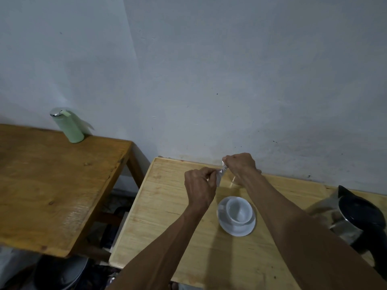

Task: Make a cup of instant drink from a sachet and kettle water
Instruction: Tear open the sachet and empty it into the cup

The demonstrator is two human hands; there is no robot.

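- Both bare forearms reach forward from the bottom edge of the view, converging toward the wall.
- The left hand [200, 185] is curled, knuckles up, thumb and fingertips pinched together on the lower end of a small sachet [221, 174].
- The right hand [240, 164] sits slightly higher and farther forward, fisted, pinching the upper end.
- The two hands are just beside each other, wrists angled inward.
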